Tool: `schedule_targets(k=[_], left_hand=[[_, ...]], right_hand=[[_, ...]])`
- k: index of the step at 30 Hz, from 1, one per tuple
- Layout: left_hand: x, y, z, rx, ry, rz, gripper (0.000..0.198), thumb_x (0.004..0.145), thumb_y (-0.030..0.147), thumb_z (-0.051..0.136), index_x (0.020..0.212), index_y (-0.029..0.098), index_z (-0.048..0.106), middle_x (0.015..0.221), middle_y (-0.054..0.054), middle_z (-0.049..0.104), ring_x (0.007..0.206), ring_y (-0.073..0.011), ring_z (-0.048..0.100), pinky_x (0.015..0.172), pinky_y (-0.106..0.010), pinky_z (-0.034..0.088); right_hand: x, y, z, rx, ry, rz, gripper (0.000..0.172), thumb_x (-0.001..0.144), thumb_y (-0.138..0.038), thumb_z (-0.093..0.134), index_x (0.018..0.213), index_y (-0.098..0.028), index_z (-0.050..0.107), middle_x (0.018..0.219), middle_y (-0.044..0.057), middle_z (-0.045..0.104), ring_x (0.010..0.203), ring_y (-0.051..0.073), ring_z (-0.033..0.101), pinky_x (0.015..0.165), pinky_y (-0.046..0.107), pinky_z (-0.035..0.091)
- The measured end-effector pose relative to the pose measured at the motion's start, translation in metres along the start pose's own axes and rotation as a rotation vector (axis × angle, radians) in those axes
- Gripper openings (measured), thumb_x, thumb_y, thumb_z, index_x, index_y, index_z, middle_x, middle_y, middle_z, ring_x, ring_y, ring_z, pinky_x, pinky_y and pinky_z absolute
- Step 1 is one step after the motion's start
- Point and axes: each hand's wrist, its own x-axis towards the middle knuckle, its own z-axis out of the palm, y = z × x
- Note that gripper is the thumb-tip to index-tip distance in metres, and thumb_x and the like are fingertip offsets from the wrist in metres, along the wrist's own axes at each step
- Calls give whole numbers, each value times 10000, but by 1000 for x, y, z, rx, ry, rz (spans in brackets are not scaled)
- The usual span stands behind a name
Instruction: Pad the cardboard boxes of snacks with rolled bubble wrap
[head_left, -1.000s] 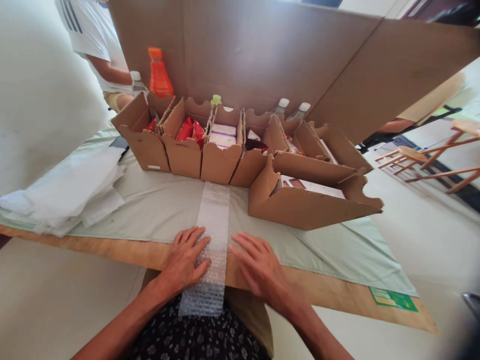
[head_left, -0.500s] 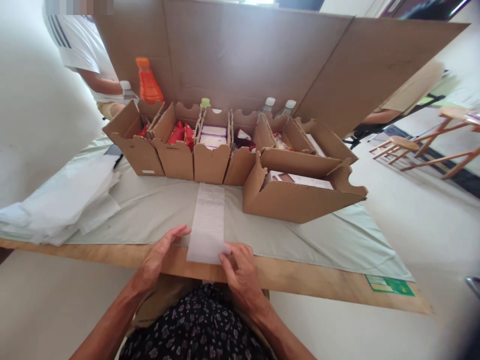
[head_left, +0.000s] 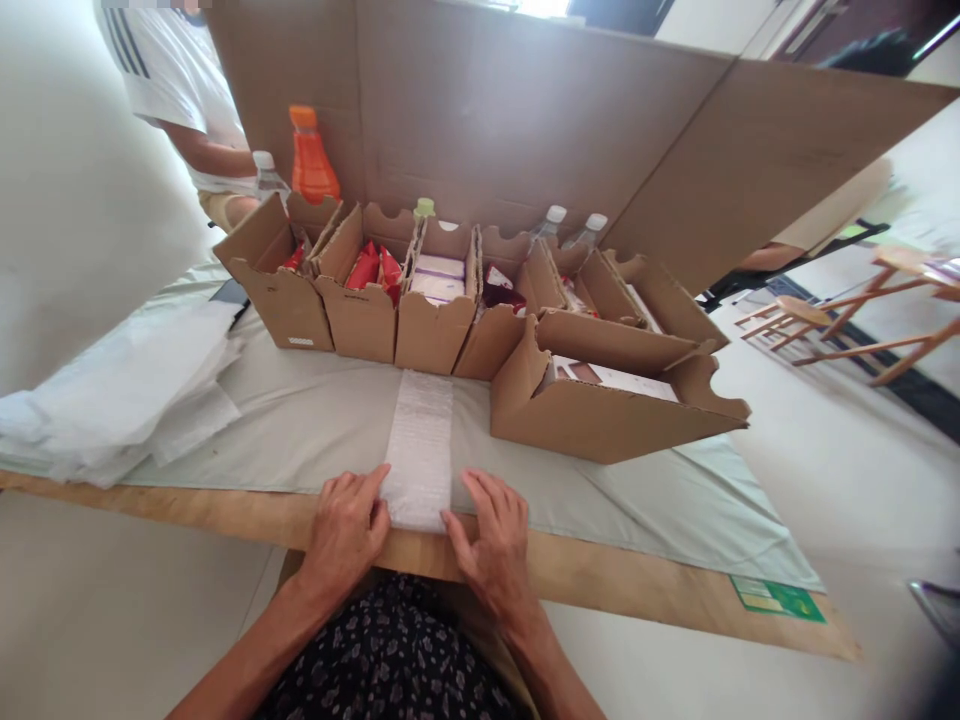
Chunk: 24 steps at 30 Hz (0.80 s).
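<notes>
Lying between the left hand [head_left: 346,528] and right hand [head_left: 493,535] is bubble wrap [head_left: 421,450].

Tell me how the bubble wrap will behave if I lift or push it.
The bubble wrap looks thin and cloudy, so it is probably light. Its long, narrow shape suggests it would sag if lifted by one end. Lying flat, mostly on the cloth, it might slide or wrinkle when pushed.

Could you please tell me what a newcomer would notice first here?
A bright orange plastic bottle stands behind the leftmost brown cardboard bin. Nearer, a flat white bubble-wrap strip lies mostly on the pale green cloth between the bare left hand and bare right hand.
</notes>
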Motion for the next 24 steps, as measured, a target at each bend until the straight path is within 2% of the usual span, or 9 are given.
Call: schedule_targets(k=[3, 5, 7, 9, 12, 15, 18, 20, 24], left_hand=[[-1, 1, -3, 60, -30, 28, 364, 894, 99, 538, 1229, 151, 669, 844, -66, 718, 825, -280, 634, 763, -420, 474], [-3, 1, -7, 42, -9, 58, 345, 909, 145, 573, 1243, 154, 661, 955, -97, 723, 900, -290, 639, 805, -432, 493], [-6, 1, -13, -32, 10, 131, 359, 911, 195, 611, 1266, 164, 650, 1170, -140, 699, 1057, -304, 633, 902, -449, 506], [-10, 2, -20, -122, -12, 230, 354, 907, 195, 624, 1260, 184, 653, 1304, -140, 663, 1197, -310, 598, 1008, -462, 486], [-16, 4, -27, -234, -61, 279, 270, 938, 141, 571, 1172, 208, 686, 1132, -81, 741, 1097, -257, 652, 978, -418, 505], [-17, 6, -23, -308, -86, 135, 228, 960, 158, 550, 1112, 198, 715, 941, -51, 766, 887, -214, 695, 822, -352, 547], [-11, 5, -12, -296, -85, -15, 229, 939, 218, 577, 1091, 181, 744, 896, -59, 774, 817, -221, 712, 768, -355, 566], [-5, 3, -5, -254, -83, -50, 253, 925, 239, 585, 1103, 171, 752, 851, -58, 772, 759, -227, 711, 749, -370, 571], [4, 0, 0, -134, -96, -45, 257, 933, 245, 570, 1098, 165, 750, 777, -48, 734, 694, -238, 687, 716, -395, 570]], right_hand=[[-7, -4, -9, 102, -176, -116, 373, 960, -199, 567, 1333, -181, 577, 1392, 143, 622, 1265, 297, 547, 1015, 464, 426], [-9, -6, -9, 117, -255, -159, 343, 945, -169, 576, 1285, -198, 617, 1442, 133, 604, 1330, 310, 520, 1040, 488, 412], [-8, -8, -6, 125, -249, -166, 281, 958, -129, 565, 1210, -214, 654, 1398, 111, 647, 1333, 308, 530, 1037, 493, 409], [-6, -9, -3, 178, -214, -149, 252, 974, -91, 544, 1158, -213, 666, 1243, 82, 728, 1226, 279, 603, 995, 468, 431], [-3, -9, -2, 320, -215, -83, 220, 995, -90, 537, 1137, -200, 665, 1016, 41, 770, 957, 218, 671, 885, 410, 472], [-2, -9, -2, 405, -213, 11, 185, 1009, -127, 560, 1132, -209, 671, 963, 21, 770, 855, 187, 675, 826, 366, 502], [-2, -8, -5, 338, -87, 51, 209, 1016, -177, 565, 1204, -204, 652, 1054, 65, 758, 948, 214, 680, 846, 376, 523], [-3, -8, -8, 254, -14, 20, 234, 1014, -181, 550, 1228, -208, 640, 1148, 101, 729, 1033, 240, 661, 883, 406, 516], [-2, -10, -11, 163, -149, -133, 251, 977, -128, 547, 1187, -215, 655, 1238, 100, 711, 1178, 286, 617, 950, 470, 474]])
